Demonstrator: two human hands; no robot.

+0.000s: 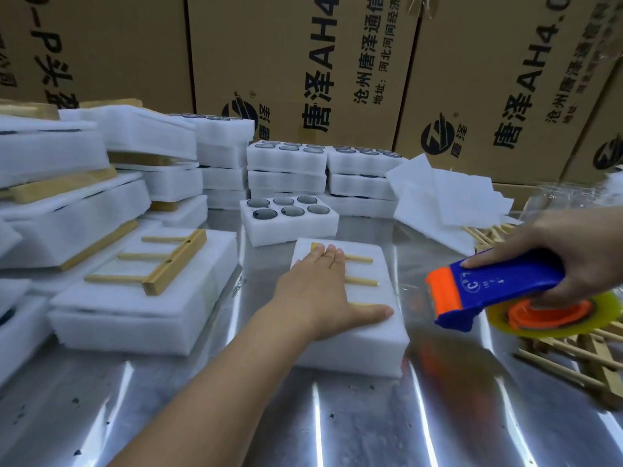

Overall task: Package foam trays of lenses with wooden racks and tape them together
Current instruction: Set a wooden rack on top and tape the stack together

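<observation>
Foam pack [364, 345] pressed under the left hand [317, 291], tape dispenser [499, 284] held to its right.
The foam pack lies on the steel table [371, 426] with a wooden rack [362, 282] on top. The left grip is apart, fingers straight and flat on rack and foam. Right of the pack, the right hand [573, 251] has its grip clamped round the blue-and-orange dispenser. Just behind the pack sits an open tray of lenses [290, 224].
</observation>
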